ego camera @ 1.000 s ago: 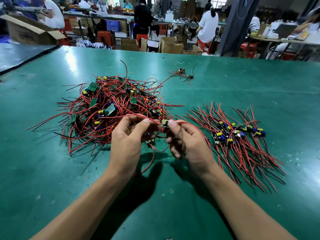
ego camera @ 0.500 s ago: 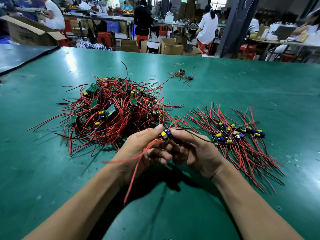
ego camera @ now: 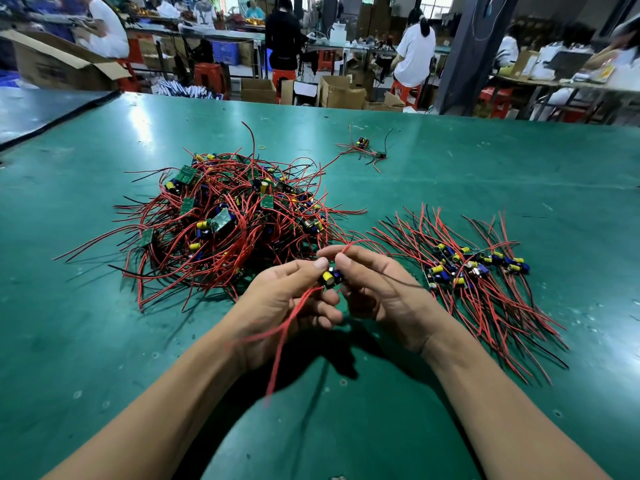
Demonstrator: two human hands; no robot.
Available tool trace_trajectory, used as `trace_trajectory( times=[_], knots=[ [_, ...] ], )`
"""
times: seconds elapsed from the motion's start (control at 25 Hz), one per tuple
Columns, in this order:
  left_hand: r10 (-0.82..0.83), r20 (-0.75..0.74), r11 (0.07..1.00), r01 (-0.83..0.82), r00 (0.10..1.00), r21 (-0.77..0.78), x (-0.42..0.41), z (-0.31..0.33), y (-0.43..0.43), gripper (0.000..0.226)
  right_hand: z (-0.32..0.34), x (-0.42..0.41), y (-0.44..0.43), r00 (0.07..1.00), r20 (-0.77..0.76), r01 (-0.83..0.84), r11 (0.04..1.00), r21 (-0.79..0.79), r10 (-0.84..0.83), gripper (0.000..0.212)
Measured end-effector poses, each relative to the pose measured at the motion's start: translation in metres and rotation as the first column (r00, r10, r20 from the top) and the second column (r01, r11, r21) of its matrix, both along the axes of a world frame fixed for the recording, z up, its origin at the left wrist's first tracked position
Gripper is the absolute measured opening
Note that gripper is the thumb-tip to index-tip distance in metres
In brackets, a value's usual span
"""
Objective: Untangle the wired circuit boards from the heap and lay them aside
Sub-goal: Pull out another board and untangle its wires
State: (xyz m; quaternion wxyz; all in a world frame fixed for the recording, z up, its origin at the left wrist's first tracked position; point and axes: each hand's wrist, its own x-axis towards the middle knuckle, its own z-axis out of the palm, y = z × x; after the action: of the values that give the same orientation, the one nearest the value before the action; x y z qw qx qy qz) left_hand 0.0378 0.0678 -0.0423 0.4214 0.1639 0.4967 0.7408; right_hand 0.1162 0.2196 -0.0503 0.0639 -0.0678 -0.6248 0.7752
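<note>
Now both sets of fingertips pinch one small circuit board with a yellow-and-black capacitor (ego camera: 330,277), held in the air just near of the tangled heap of red-wired green boards (ego camera: 225,223). The left hand (ego camera: 277,306) clamps it from the left, the right hand (ego camera: 377,289) from the right; loose red leads (ego camera: 284,337) dangle toward the viewer. It looks freed, so the step in hand seems to be the lifting clear. Next comes carrying it right to the tidy row of sorted boards (ego camera: 474,268) on the green table mat (ego camera: 519,188), wires combed parallel.
</note>
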Motion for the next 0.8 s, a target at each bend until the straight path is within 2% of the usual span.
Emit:
trace_trajectory(
  times=[0.24, 0.56, 0.68, 0.8],
  knots=[
    [-0.159, -0.025, 0.987, 0.158, 0.987, -0.014, 0.006, -0.002, -0.003, 0.025, 0.005, -0.004, 0.002, 0.991, -0.001, 0.132, 0.985, -0.111, -0.133, 0.024],
    [-0.225, -0.079, 0.974, 0.22, 0.971, -0.059, 0.005, -0.003, -0.003, 0.024, 0.011, -0.001, 0.004, 0.999, 0.043, 0.044, 0.953, -0.301, -0.032, 0.021],
    [-0.215, -0.072, 0.976, 0.211, 0.974, -0.06, 0.007, -0.004, -0.002, 0.022, 0.011, -0.001, 0.005, 0.998, 0.015, 0.057, 0.916, -0.397, -0.056, 0.018],
    [-0.178, -0.056, 0.984, 0.177, 0.982, -0.032, 0.007, -0.005, 0.001, 0.02, 0.012, -0.003, 0.004, 0.995, -0.003, 0.087, 0.902, -0.423, -0.097, 0.018]
  ],
)
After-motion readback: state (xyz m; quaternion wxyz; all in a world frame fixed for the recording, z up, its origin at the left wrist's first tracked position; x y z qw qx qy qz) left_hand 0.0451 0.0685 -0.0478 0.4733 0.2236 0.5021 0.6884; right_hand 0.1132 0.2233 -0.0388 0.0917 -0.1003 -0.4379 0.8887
